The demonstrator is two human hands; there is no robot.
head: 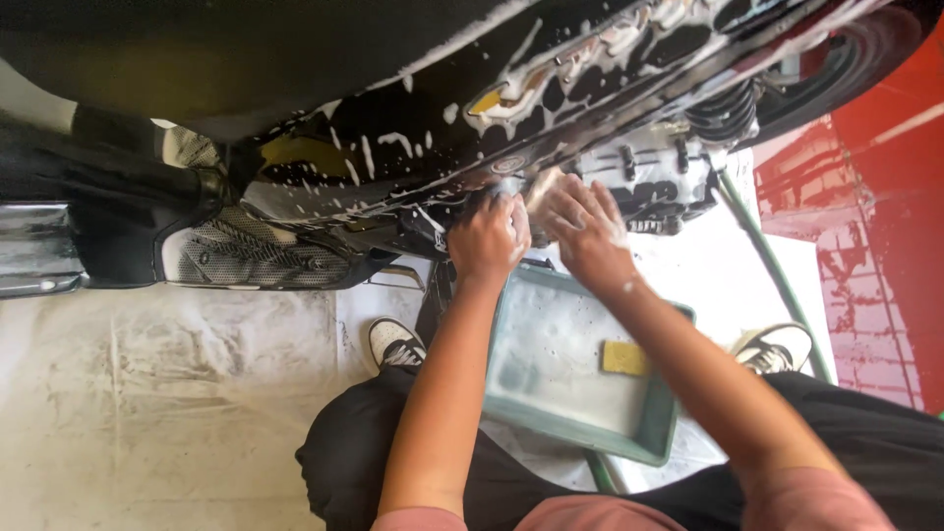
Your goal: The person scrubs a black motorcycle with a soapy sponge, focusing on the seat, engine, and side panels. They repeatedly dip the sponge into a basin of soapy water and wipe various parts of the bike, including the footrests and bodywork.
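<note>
Pink sleeves [590,516] sit nearest the camera, at the bottom edge, with black trousers [359,447] spread to either side below the forearms. Person is crouched; one shoe [395,342] shows just left of the left forearm, a second shoe [777,346] to the right of the right forearm.

Between the forearms, directly below both hands: green rectangular tray [657,433] on the wet floor [147,393], holding soapy water. Yellow sponge [625,358] lies in the tray, under the right forearm, not held.

Green hose [772,265] runs along the floor to the right of the right hand, passing the right shoe.

Left hand [489,239]: closed into a fist, knuckles up, pressed against the lower edge of the black scooter body [393,147]. Foam covers the fingers; whether anything is gripped inside the fist cannot be told.

Right hand [587,231]: fingers spread and extended, lathered, laid against the engine casing [649,177] just beside the left hand. A pale object shows at the fingertips; its kind cannot be told.

Beyond the hands: scooter body streaked with white suds. Coil spring [726,110] above and right of the right hand. Perforated footboard [246,251] well left of the left hand. Red painted floor [865,226] far right.
</note>
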